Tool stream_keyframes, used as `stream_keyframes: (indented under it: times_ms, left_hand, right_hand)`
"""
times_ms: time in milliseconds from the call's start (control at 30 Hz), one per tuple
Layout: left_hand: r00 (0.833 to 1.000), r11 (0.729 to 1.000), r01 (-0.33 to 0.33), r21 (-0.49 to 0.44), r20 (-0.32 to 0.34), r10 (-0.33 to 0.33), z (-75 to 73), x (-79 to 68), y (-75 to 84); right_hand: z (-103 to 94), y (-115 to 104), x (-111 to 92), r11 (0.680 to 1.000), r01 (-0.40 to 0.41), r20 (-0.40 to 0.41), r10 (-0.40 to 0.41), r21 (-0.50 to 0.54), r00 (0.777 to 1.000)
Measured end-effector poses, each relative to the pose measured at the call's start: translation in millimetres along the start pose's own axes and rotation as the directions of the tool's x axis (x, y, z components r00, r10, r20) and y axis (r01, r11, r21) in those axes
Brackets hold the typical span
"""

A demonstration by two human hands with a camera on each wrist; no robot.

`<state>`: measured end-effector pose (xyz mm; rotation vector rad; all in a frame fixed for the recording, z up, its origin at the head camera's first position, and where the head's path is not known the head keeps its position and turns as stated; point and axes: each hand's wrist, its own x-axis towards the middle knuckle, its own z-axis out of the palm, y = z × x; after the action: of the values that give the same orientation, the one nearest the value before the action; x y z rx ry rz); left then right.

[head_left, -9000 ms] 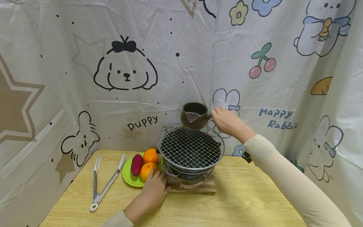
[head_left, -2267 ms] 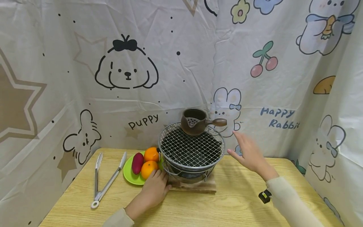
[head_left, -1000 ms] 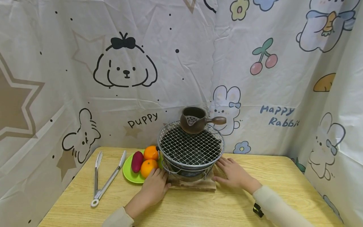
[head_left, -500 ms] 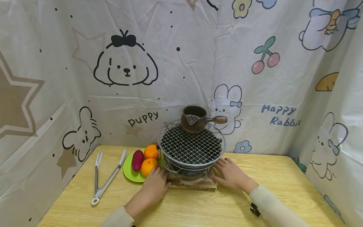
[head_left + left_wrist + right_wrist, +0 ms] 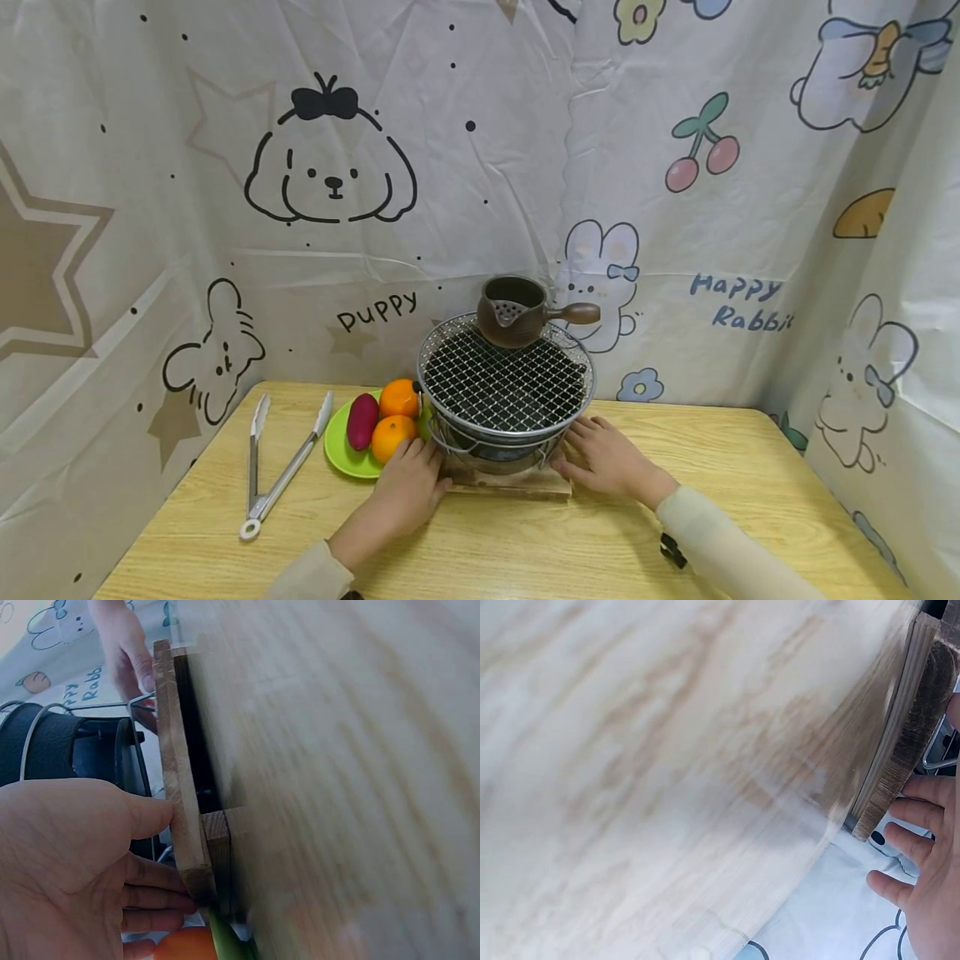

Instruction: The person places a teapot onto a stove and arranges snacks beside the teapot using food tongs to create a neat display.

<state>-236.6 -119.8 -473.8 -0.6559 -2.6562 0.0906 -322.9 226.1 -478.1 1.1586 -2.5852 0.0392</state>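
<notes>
A round tabletop grill with a wire mesh top stands on a low wooden board. A brown side-handled teapot, lidless, rests at the back of the mesh, its handle pointing right. My left hand holds the board's left end, thumb at its front edge, fingers along the side. At the opposite end my right hand holds the board, with its thumb near the front corner. In the left wrist view the thumb presses on the board, which sits on a foot. The right fingers are spread beside the board's end.
Just left of the grill, a green plate bears two oranges and a purple sweet-potato-shaped item. Metal tongs lie spread apart at the table's left. A printed curtain hangs behind and beside the wooden table.
Earlier, my right hand gripped the teapot's handle over the mesh. It let go, leaving the teapot on the grill, and moved down to the board's right end. My left hand stayed put.
</notes>
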Motion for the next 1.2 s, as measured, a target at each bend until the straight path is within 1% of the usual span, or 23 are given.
stream_keyframes:
  times_ms: [100, 200, 333, 433, 567, 667, 800, 967, 1033, 1200]
  left_hand:
    - [1.0, 0.999, 0.008, -0.046, 0.008, -0.008, -1.6, 1.0, -0.8]
    - [0.999, 0.994, 0.025, -0.109, 0.031, -0.022, -3.9, 1.8, -2.5]
    - [0.997, 0.981, 0.053, -0.186, 0.068, -0.041, -6.0, 1.9, -7.0]
    - [0.996, 0.974, 0.068, -0.216, 0.074, -0.053, -9.1, 1.8, -9.6]
    - [0.996, 0.975, 0.077, -0.211, 0.051, -0.067, -15.7, 0.1, -14.1]
    - [0.998, 0.978, 0.067, -0.198, 0.002, -0.068, -19.4, -0.9, -19.4]
    - [0.995, 0.975, 0.064, -0.211, -0.06, -0.078, -21.7, -0.9, -26.7]
    - [0.991, 0.968, 0.092, -0.233, -0.074, -0.113, -20.5, -1.2, -35.4]
    - [0.989, 0.971, 0.099, -0.218, -0.083, -0.119, -19.8, -1.3, -39.0]
    - [0.987, 0.984, 0.1, -0.145, -0.113, -0.117, -19.8, -2.0, -51.0]
  right_hand:
    - [-0.1, 0, -1, 1.0, 0.003, -0.019, -0.003, 0.011, 1.0]
    - [0.5, 0, -1, 1.0, 0.005, -0.037, -0.004, 0.024, 0.999]
    - [1.4, -2, -1, 1.0, -0.006, -0.025, 0.007, 0.027, 1.0]
    - [1.2, -2, -1, 0.999, -0.023, -0.01, 0.023, 0.034, 1.0]
    - [0.7, -1, -2, 0.999, -0.027, -0.01, 0.027, 0.038, 1.0]
    - [-0.3, -1, -1, 0.999, -0.02, -0.017, 0.021, 0.027, 1.0]
    - [-0.3, 0, -2, 0.999, -0.021, -0.027, 0.022, 0.026, 0.999]
    - [1.7, 2, -2, 0.999, -0.026, -0.024, 0.027, 0.027, 0.999]
    - [2.1, 2, -2, 0.999, -0.025, -0.025, 0.025, 0.027, 0.999]
    - [2.4, 2, -2, 1.0, -0.015, -0.034, 0.016, 0.025, 0.999]
